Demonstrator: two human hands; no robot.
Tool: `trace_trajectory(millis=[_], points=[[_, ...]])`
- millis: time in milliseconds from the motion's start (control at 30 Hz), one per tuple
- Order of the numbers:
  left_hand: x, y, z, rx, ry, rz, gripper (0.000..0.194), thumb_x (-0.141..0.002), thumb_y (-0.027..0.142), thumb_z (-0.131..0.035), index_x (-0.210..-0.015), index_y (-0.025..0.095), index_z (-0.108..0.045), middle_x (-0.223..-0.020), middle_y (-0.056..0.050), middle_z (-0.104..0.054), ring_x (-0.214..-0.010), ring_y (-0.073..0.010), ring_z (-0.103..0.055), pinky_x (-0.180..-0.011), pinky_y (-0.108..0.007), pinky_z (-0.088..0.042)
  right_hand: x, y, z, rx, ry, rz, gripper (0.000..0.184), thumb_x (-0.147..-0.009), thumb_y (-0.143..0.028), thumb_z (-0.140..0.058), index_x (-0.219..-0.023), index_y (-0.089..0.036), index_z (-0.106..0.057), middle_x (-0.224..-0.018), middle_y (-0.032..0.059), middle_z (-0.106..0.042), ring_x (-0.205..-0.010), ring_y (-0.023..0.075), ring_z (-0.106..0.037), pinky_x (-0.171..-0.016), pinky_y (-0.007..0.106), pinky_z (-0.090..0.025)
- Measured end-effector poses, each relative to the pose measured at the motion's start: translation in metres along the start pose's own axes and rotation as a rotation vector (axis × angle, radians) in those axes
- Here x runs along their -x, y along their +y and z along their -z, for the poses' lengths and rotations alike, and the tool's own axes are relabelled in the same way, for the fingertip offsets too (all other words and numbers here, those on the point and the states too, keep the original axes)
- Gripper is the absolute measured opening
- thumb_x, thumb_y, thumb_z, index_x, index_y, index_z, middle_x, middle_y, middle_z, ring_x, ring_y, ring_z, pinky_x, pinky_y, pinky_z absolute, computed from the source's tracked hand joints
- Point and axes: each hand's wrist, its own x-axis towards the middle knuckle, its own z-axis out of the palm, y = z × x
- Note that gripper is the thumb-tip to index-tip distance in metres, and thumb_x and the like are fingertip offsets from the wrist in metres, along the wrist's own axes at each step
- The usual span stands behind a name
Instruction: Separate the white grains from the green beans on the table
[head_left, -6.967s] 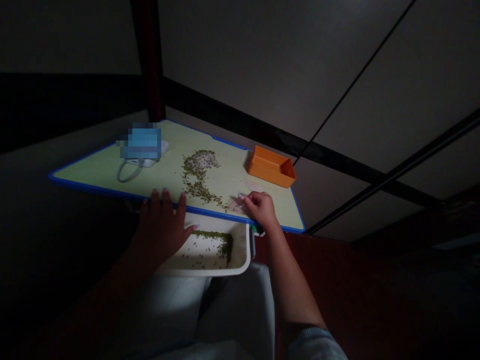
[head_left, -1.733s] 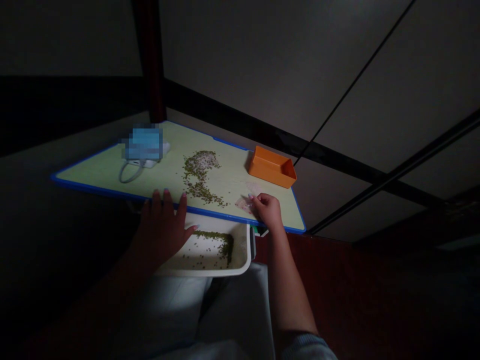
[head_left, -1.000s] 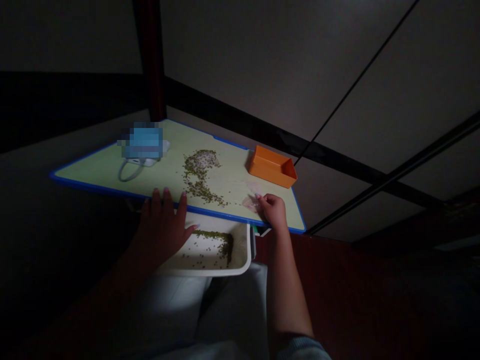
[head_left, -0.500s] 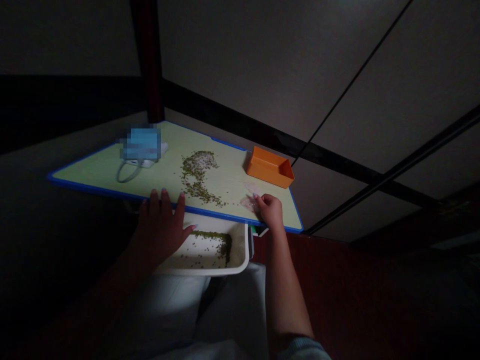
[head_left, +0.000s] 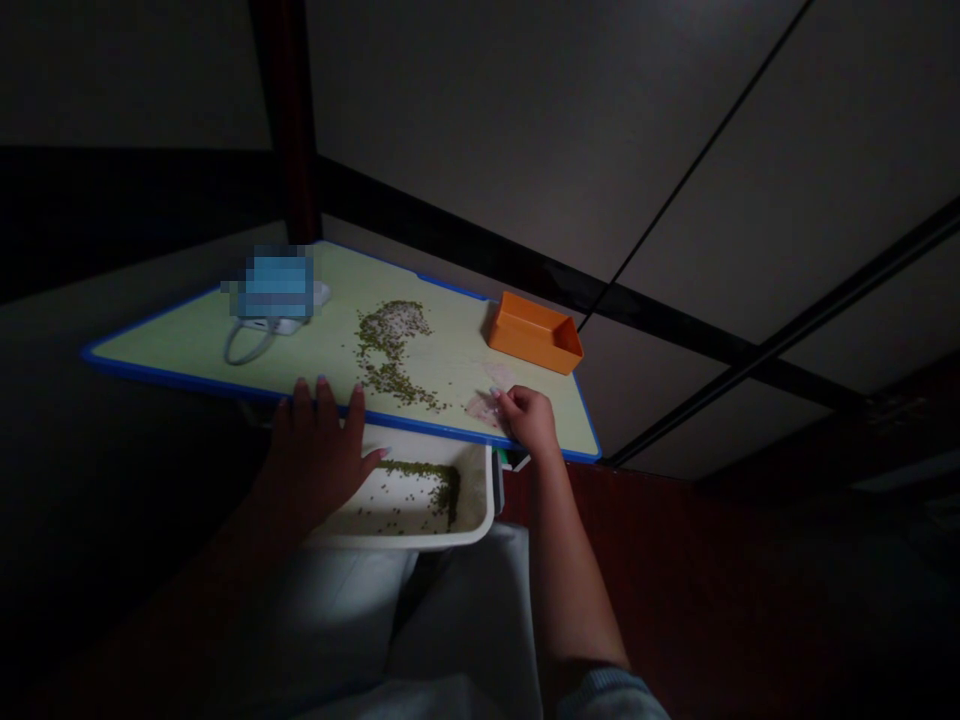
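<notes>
My left hand [head_left: 322, 445] rests its spread fingertips on the front edge of a pale yellow-green table [head_left: 180, 335] with a blue rim. The thumb hangs over a white bin [head_left: 484, 490] below. My right hand [head_left: 529, 415] is closed in a pinch low over the table's right part; whatever its fingertips hold is too small to make out. Beside those fingertips lies a thin pinkish patch [head_left: 482, 409]. To the left, small green beans [head_left: 394, 380] are strewn in a curved band, with a heap of whitish grains [head_left: 397, 320] among them at the back.
An orange rectangular box [head_left: 536, 335] stands at the table's back right. A blurred-out blue device [head_left: 277, 285] with a grey cable loop [head_left: 251, 345] sits at the left. More green beans [head_left: 446, 490] lie in the bin. Wall panels [head_left: 525, 130] rise behind the table.
My right hand has shifted slightly left, staying pinched beside the pinkish patch. My left hand keeps its place on the table edge. The whole view has moved a little.
</notes>
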Motion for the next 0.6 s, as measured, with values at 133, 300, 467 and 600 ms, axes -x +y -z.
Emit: trace_trajectory(millis=[133, 300, 467, 600], points=[[-0.001, 0.0015, 0.0008, 0.051, 0.0, 0.014, 0.078, -0.083, 0.043, -0.053, -0.149, 0.005, -0.037, -0.161, -0.035, -0.026, -0.153, -0.0536, -0.018, -0.117, -0.071, -0.025, -0.0035, 0.0007, -0.0013, 0.054, 0.056, -0.017, 0.043, -0.088, -0.05, -0.058, -0.057, -0.022, -0.05, -0.052, -0.0051, -0.045, -0.055, 0.0124, -0.039, -0.056, 0.026, -0.026], [-0.0007, -0.0008, -0.0038, 0.05, 0.022, 0.007, 0.077, -0.083, 0.044, -0.05, -0.15, 0.008, -0.035, -0.163, -0.032, -0.026, -0.154, -0.0508, -0.016, -0.118, -0.072, -0.024, -0.004, -0.0033, -0.0003, 0.074, 0.022, -0.001, 0.042, -0.089, -0.049, -0.058, -0.057, -0.022, -0.05, -0.053, -0.005, -0.046, -0.055, 0.0125, -0.04, -0.056, 0.026, -0.027], [-0.0007, -0.0011, -0.0048, 0.01, 0.012, 0.004, 0.077, -0.084, 0.046, -0.049, -0.15, 0.009, -0.035, -0.161, -0.032, -0.03, -0.155, -0.0511, -0.014, -0.118, -0.07, -0.025, -0.0038, -0.0074, -0.0002, 0.103, 0.003, -0.004, 0.042, -0.089, -0.048, -0.059, -0.057, -0.022, -0.05, -0.053, -0.0045, -0.046, -0.055, 0.0129, -0.039, -0.056, 0.027, -0.025], [-0.0012, 0.0007, -0.0017, 0.027, -0.008, 0.018, 0.078, -0.084, 0.045, -0.05, -0.15, 0.007, -0.035, -0.161, -0.034, -0.028, -0.154, -0.0534, -0.014, -0.118, -0.071, -0.024, -0.0048, -0.0085, -0.0008, 0.148, 0.026, -0.016, 0.043, -0.09, -0.047, -0.059, -0.057, -0.022, -0.049, -0.052, -0.0039, -0.046, -0.055, 0.0129, -0.037, -0.055, 0.028, -0.022]])
